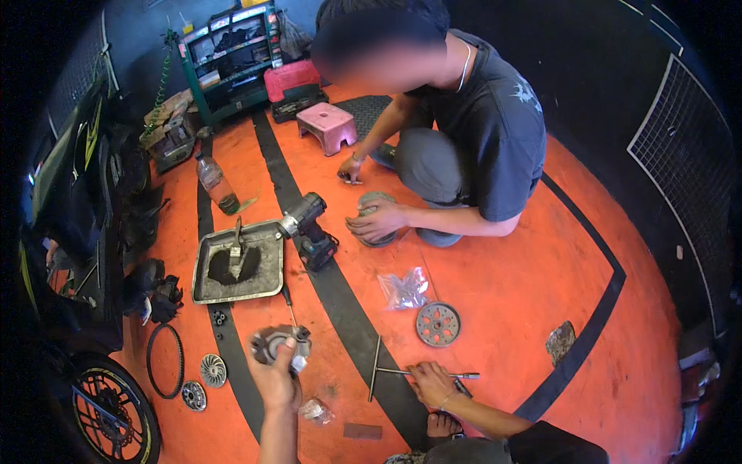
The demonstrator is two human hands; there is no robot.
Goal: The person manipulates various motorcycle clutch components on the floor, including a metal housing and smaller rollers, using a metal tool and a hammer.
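My left hand [282, 379] is closed around a grey metal part [272, 345], roundish with a lobed edge, perhaps a scooter clutch part; it is slightly blurred and held above the floor. On the right, my right hand [434, 385] has its fingers bent over the shaft of a T-handle wrench [392, 371] lying on the floor. A dark-handled tool [462, 387] shows beside that hand. Just beyond lies a round metal clutch bell [438, 323] with holes. A thin screwdriver [289, 305] points toward the held part.
A metal tray [202, 290] with a brush [236, 249] stands left, by an impact driver [308, 230]. A belt [150, 363], finned disc [213, 370] and motorbike wheel [116, 410] are at left. Opposite, a crouching co-worker [495, 116] holds a round part [377, 203].
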